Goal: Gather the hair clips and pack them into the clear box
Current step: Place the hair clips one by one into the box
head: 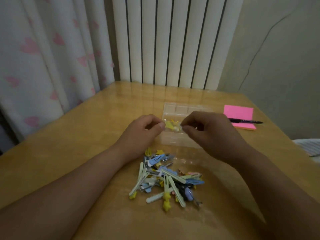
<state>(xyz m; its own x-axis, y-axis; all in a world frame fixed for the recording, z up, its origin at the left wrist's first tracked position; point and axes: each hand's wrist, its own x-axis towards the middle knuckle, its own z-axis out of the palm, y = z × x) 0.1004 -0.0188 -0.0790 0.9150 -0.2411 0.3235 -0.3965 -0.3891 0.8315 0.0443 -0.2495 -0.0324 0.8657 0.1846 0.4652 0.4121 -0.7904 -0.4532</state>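
A heap of hair clips (166, 179) in pale green, blue, yellow and dark colours lies on the wooden table in front of me. Beyond it stands the clear box (180, 108), open and see-through. Just above the box's near part, my left hand (143, 130) and my right hand (209, 132) pinch a small bunch of yellow star clips (171, 126) between their fingertips, one hand at each end. My right hand hides part of the box.
A pink sticky-note pad (239, 116) with a dark pen (245, 121) across it lies at the right of the table (86, 135). A clear plastic bag (188, 161) lies under the heap. A radiator and a heart-print curtain stand behind the table.
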